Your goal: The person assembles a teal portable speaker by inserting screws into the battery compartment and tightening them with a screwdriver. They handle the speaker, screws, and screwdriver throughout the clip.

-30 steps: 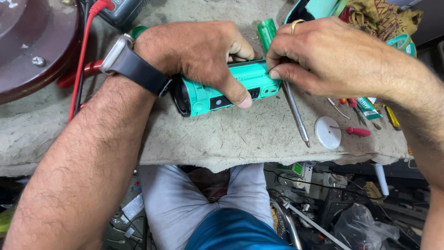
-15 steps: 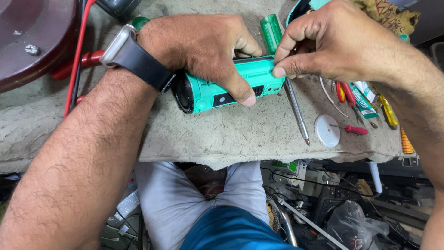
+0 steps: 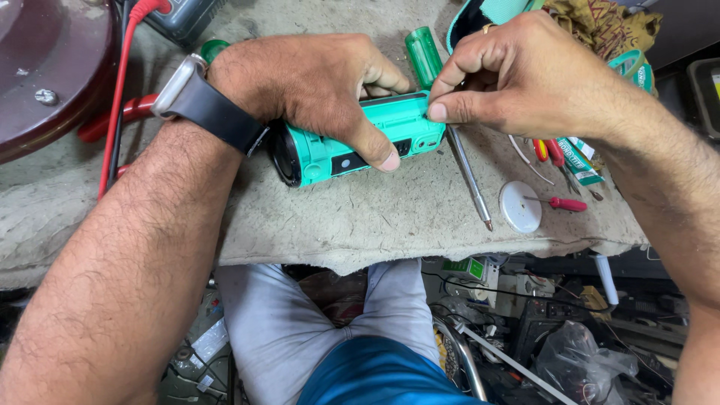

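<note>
A teal cylindrical speaker [image 3: 341, 146] lies on its side on the grey cloth-covered bench [image 3: 375, 217]. My left hand [image 3: 307, 82] wraps over the top of it, thumb pressed on its front face. My right hand [image 3: 517, 71] pinches the speaker's right end between thumb and forefinger; whether it holds some small part there is hidden. A screwdriver with a green handle [image 3: 425, 54] and a long steel shaft [image 3: 471, 180] lies just behind and to the right of the speaker, untouched.
A round white lid [image 3: 519, 207] and a small red screwdriver [image 3: 564, 202] lie at right. Red cables [image 3: 120, 82] run at left beside a dark red dome [image 3: 45, 67]. The bench's front edge is near; my knees and floor clutter lie below.
My right hand has shifted slightly left along the speaker's right end, fingers now pinching its upper edge. The left hand keeps its hold. The view has tilted a little.
</note>
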A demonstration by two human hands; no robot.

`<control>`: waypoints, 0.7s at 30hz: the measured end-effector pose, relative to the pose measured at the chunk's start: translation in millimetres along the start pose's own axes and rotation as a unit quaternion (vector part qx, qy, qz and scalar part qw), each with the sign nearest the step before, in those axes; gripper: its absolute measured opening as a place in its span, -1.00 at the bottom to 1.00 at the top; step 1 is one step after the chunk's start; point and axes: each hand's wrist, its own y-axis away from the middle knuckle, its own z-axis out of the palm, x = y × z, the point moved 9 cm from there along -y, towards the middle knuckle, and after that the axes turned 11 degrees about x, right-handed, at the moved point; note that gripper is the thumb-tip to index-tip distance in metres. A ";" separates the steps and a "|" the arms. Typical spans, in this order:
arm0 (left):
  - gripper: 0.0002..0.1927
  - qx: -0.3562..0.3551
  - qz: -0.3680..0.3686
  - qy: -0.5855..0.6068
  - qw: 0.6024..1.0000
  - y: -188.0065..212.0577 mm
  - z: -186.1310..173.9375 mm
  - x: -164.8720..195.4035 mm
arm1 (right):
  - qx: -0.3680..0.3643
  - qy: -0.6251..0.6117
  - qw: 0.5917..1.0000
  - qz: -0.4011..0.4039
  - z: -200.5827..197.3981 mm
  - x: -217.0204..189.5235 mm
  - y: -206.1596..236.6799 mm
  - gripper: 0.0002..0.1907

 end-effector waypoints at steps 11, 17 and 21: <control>-0.51 0.001 -0.007 0.000 1.000 -0.3 4.0 1.7 | 0.047 -0.041 0.997 0.035 0.9 8.1 12.1 -0.86; -0.23 0.000 0.025 0.082 0.996 0.5 8.8 9.7 | 0.101 -0.149 0.984 0.006 -7.7 17.8 35.8 -0.83; -0.11 0.000 0.037 0.077 0.996 -0.1 11.5 8.7 | 0.122 -0.089 0.984 0.099 -8.3 35.6 64.3 -0.72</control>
